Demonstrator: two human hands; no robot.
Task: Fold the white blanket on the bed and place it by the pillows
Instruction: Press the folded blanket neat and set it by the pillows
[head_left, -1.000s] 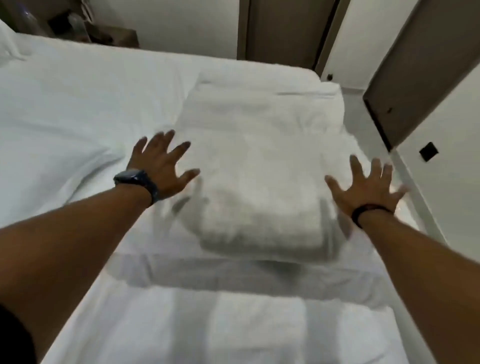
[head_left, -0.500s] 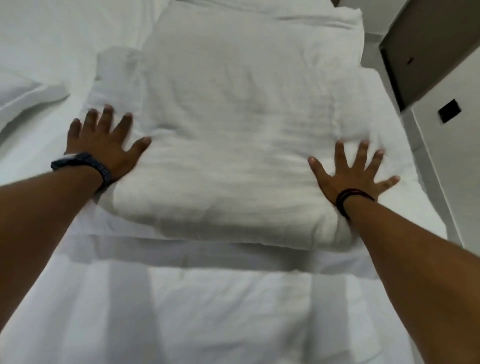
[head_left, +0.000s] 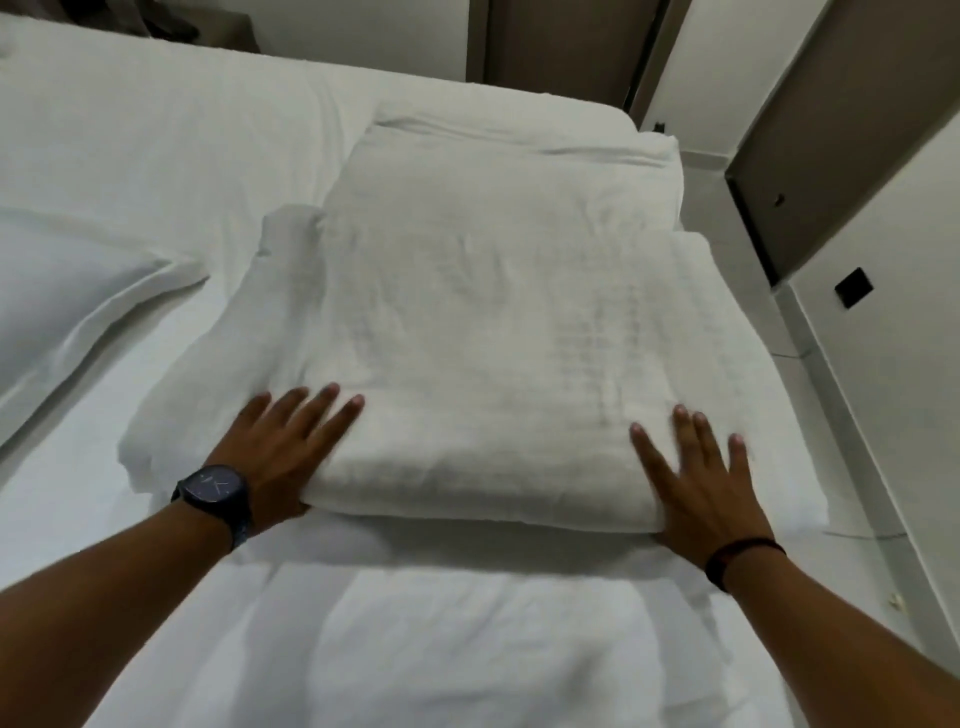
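Forearms come in from the near edge, both reaching onto the folded white blanket (head_left: 493, 332), landmark for everything below. Left hand (head_left: 283, 449) lies flat on the blanket's near-left corner, fingers spread, palm down, thumb side tucked against the thick fold edge; dark wristwatch (head_left: 213, 491) sits on that wrist, just short of the blanket. Right hand (head_left: 698, 480) lies flat on the near-right corner, fingers spread, palm pressed on the top layer; thin dark wristband (head_left: 740, 558) on the wrist. Neither hand pinches or grips any fabric. Blanket sits as a thick rectangular stack on the bed (head_left: 156, 156), toward its right side, a thinner lower layer sticking out left of and nearer than the top fold. Pillow (head_left: 62, 306) lies left of the blanket, apart from it. Beyond the blanket's far edge, more bedding, then brown doors (head_left: 561, 47). Right of the blanket, a wall with a small black square plate (head_left: 853, 287).
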